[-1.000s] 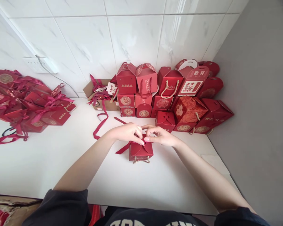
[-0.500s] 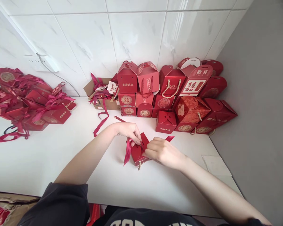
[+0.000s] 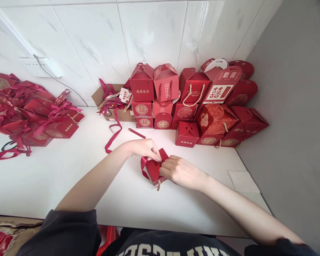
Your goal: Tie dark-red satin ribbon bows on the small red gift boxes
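A small red gift box point(image 3: 153, 170) sits on the white table in front of me, with punched holes in its folded top and a twisted gold cord at its near corner. A crimson ribbon point(image 3: 144, 166) loops down along its left side. My left hand point(image 3: 147, 149) reaches over the top from behind, thumb and fingertips pinched at the holes, apparently on the ribbon. From the right, my right hand point(image 3: 180, 171) has its fingers curled closed on the box's top flap. Its fingertips are hidden, and the ribbon's path between the hands cannot be made out.
Behind, red gift boxes point(image 3: 141, 90) are stacked against the tiled wall. Beside them, a cardboard box point(image 3: 121, 114) holds ribbons and tags. A loose red strip point(image 3: 137, 133) lies nearer. Ribbon-tied boxes point(image 3: 60, 129) pile at left. A grey panel point(image 3: 290, 124) bounds the right side.
The ribbon tail beyond my right hand is out of sight, and the hanging left end now forms a loop by the box. Both hands stay at the box top; the view has shifted slightly.
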The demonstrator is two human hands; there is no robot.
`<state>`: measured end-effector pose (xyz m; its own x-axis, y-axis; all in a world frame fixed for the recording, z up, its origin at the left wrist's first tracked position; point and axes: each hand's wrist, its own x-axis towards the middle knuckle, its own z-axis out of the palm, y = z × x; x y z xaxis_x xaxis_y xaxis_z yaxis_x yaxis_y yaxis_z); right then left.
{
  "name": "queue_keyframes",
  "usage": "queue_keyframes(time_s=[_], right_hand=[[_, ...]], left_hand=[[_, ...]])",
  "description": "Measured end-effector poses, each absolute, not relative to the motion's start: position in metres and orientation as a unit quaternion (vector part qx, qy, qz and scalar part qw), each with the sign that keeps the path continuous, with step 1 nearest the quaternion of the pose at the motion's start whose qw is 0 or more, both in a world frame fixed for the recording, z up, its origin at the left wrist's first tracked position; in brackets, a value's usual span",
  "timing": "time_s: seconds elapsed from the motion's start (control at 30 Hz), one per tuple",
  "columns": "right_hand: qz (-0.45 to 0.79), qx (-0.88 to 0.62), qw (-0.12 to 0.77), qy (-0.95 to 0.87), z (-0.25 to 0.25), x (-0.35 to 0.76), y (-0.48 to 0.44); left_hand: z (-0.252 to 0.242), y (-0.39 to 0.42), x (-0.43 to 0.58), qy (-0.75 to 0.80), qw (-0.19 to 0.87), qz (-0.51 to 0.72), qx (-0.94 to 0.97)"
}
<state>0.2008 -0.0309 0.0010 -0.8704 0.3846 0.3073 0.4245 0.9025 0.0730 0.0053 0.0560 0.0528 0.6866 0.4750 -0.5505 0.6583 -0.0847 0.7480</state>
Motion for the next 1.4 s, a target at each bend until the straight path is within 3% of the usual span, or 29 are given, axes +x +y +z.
queue_keyframes(time_s=[0.2, 0.37, 0.53, 0.67, 0.77, 1.0, 1.4], right_hand=[[0.026, -0.231, 0.169, -0.958, 0.007, 0.207, -0.031], [0.253, -0.314, 0.316, -0.859, 0.01, 0.216, -0.009], [0.369, -0.281, 0.319, -0.826, -0.009, 0.209, 0.007], [0.332, -0.302, 0.357, -0.819, -0.02, 0.207, 0.005], [0.311, -0.343, 0.404, -0.789, -0.025, 0.21, 0.003], [0.239, -0.424, 0.454, -0.747, -0.024, 0.207, -0.007], [0.157, -0.402, 0.345, -0.834, 0.004, 0.218, -0.006]], left_hand=[[0.052, 0.038, 0.007, 0.412, 0.49, -0.045, 0.767], [0.054, 0.028, 0.008, 0.383, 0.426, 0.006, 0.819], [0.042, 0.013, 0.003, 0.333, 0.224, 0.086, 0.912], [0.026, 0.009, -0.003, 0.275, -0.012, 0.226, 0.934], [0.014, 0.012, -0.003, 0.246, -0.103, 0.302, 0.915], [-0.012, 0.014, 0.005, 0.305, -0.049, 0.422, 0.852], [-0.018, 0.004, 0.0, 0.316, 0.052, 0.451, 0.833]])
